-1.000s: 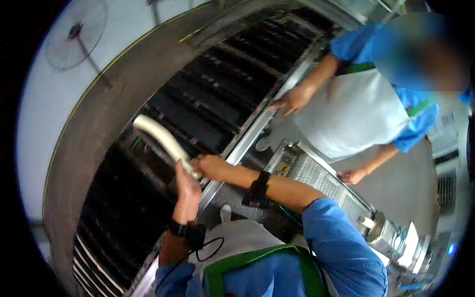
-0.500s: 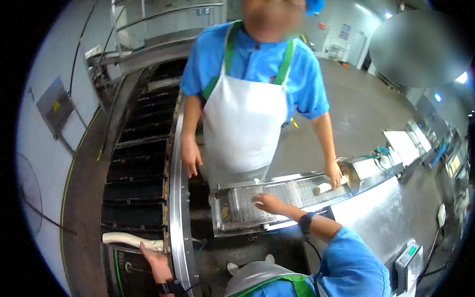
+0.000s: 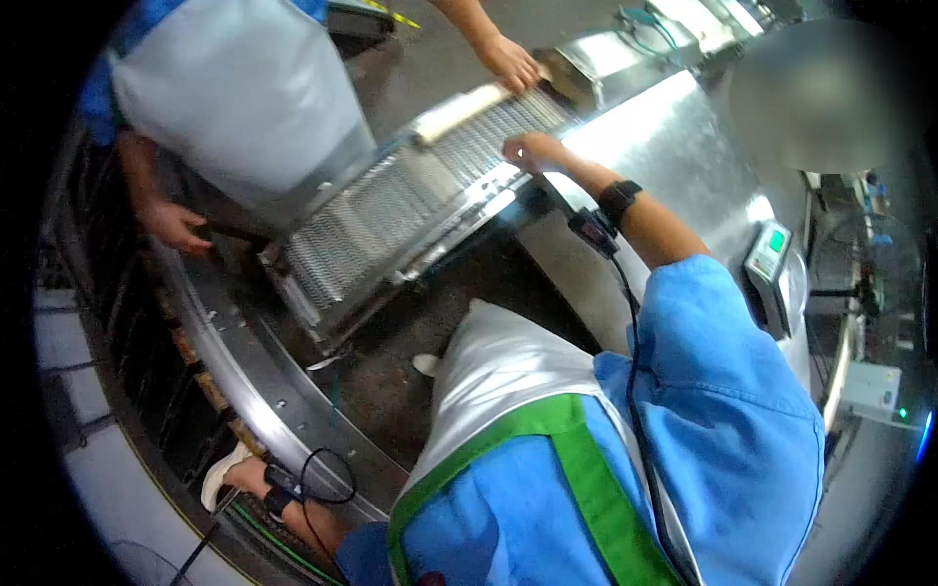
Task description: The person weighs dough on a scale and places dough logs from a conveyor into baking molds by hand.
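At the lower left, my left hand [image 3: 252, 477] is closed around a long white roll [image 3: 221, 479], which looks like dough. The roll lies at the dark slatted conveyor, foreshortened and partly covered by my fingers. My right hand [image 3: 535, 152] hovers at the near edge of a metal mesh conveyor [image 3: 362, 230], its fingers curled together; whatever may be in them is too small to make out. On the mesh, beyond my right hand, rests another pale roll [image 3: 459, 113]. A co-worker's hand [image 3: 510, 64] touches its far end.
The co-worker in a white apron [image 3: 239, 93] stands across the mesh conveyor, the other hand [image 3: 176, 225] hanging by the slatted conveyor's curved metal rail [image 3: 230, 361]. To my right are a steel table [image 3: 664, 146] and a scale with a green display [image 3: 770, 264].
My view has turned and tilted down to the right. My right hand has moved along the mesh toward its far end. My left hand remains at the white roll.
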The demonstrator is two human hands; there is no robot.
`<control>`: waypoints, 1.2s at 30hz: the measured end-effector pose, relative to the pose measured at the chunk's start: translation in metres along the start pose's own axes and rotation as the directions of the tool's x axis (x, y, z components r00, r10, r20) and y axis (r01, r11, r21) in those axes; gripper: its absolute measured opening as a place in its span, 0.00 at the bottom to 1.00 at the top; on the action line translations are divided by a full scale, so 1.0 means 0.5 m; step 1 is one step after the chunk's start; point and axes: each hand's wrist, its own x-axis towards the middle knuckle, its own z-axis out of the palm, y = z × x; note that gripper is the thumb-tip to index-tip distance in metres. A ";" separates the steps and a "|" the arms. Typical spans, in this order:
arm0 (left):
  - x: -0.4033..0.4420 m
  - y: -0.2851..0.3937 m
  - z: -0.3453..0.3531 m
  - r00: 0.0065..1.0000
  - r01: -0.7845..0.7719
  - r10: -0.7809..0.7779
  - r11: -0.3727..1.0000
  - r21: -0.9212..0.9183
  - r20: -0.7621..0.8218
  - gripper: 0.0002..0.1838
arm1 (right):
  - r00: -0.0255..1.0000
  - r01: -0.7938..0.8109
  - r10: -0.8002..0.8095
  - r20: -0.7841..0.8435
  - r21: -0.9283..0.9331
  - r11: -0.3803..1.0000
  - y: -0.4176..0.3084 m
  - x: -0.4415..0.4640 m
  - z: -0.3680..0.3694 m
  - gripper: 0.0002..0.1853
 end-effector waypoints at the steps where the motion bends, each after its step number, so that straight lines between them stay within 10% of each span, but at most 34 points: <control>1: 0.000 0.006 -0.005 0.999 -0.033 0.033 0.996 0.081 0.002 0.27 | 0.989 0.105 -0.095 -0.118 0.081 0.991 0.006 -0.003 -0.016 0.09; 11: 0.042 0.011 -0.027 0.996 -0.089 0.061 0.791 0.606 0.067 0.19 | 0.990 -0.144 0.144 0.000 0.095 0.985 0.165 0.008 0.020 0.13; 19: -0.006 0.062 -0.053 0.986 -0.164 0.145 0.782 0.601 0.081 0.11 | 0.986 -0.158 0.157 0.048 0.003 0.988 0.238 0.033 0.038 0.15; 22: -0.007 0.075 -0.034 0.976 0.169 -0.099 0.904 0.392 -0.193 0.16 | 0.981 -0.193 0.190 0.042 0.084 0.978 0.244 0.042 0.038 0.14; 25: -0.051 0.079 -0.042 0.936 -0.025 0.191 0.873 0.486 -0.294 0.20 | 0.970 -0.232 0.230 0.082 0.024 0.972 0.239 0.047 0.022 0.13; 28: 0.051 -0.003 -0.056 0.995 -0.102 0.076 0.851 0.515 0.071 0.24 | 0.963 -0.266 0.263 0.059 0.051 0.963 0.218 0.049 0.013 0.12; 31: 0.268 -0.228 0.017 0.668 -0.062 0.609 0.618 0.784 -0.428 0.18 | 0.970 -0.238 0.224 -0.099 -0.169 0.956 0.181 0.050 -0.012 0.14; 33: 0.178 -0.141 0.007 0.933 -0.129 0.301 0.791 0.598 -0.196 0.17 | 0.905 -0.247 0.153 -0.396 -0.200 0.948 0.187 0.072 -0.001 0.27; 36: 0.043 -0.057 0.007 0.966 -0.049 0.143 0.920 0.388 -0.217 0.16 | 0.915 -0.230 0.162 -0.369 -0.147 0.962 0.160 0.168 -0.037 0.27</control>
